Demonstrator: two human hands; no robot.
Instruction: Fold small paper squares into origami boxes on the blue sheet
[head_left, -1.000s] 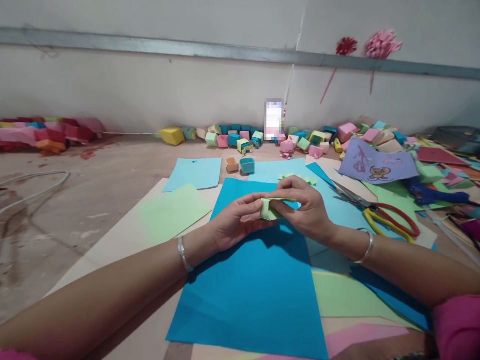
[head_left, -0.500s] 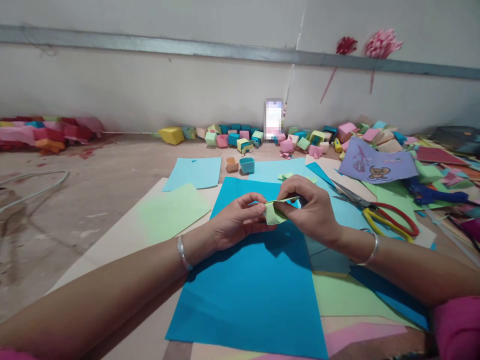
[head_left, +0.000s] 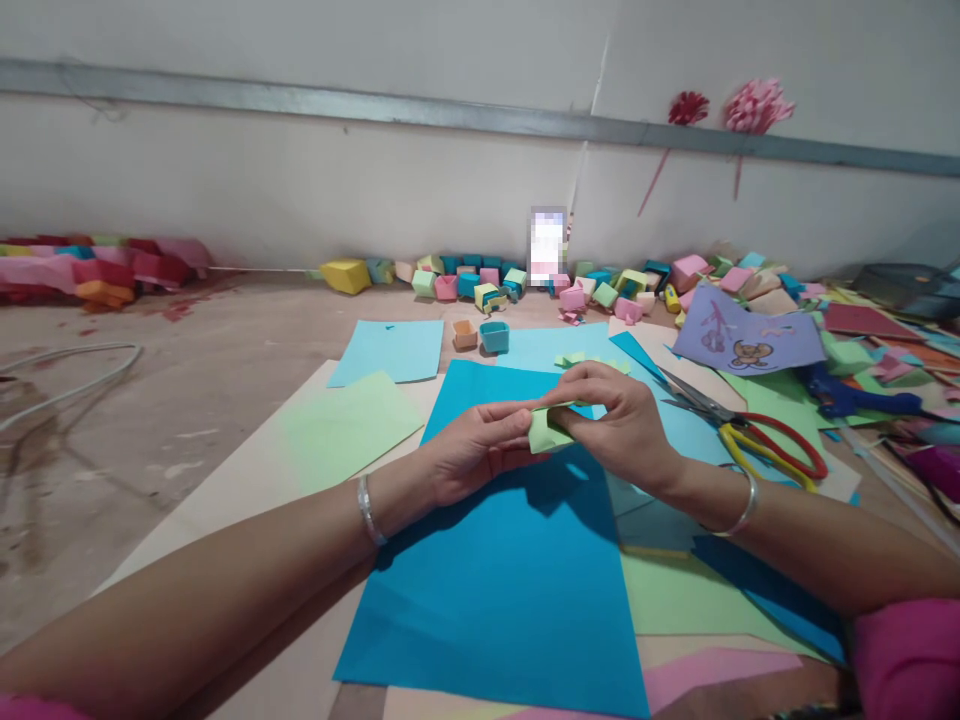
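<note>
A small folded light-green paper piece (head_left: 547,432) is held between both hands, above a sheet of blue paper (head_left: 495,600). My left hand (head_left: 484,445) pinches its left end between thumb and fingers. On the other side, my right hand (head_left: 611,420) grips its right edge, with the thumb tucked against the inside of the fold. The paper looks like a partly formed box with an opening along its upper side; my fingers hide its right part. Thin green paper scraps (head_left: 577,360) lie just behind my right hand.
Scissors (head_left: 739,425) with red and yellow handles lie open at right, near a blue glue gun (head_left: 847,390) and a purple drawing (head_left: 750,335). Two small paper boxes (head_left: 493,337) stand behind the blue sheet. Several colored paper boxes (head_left: 469,285) line the wall beside a phone (head_left: 547,245).
The view has tilted slightly, so the scene sits a little lower. My right fingers have closed down over the green paper's upper flap, which no longer sticks out flat.
</note>
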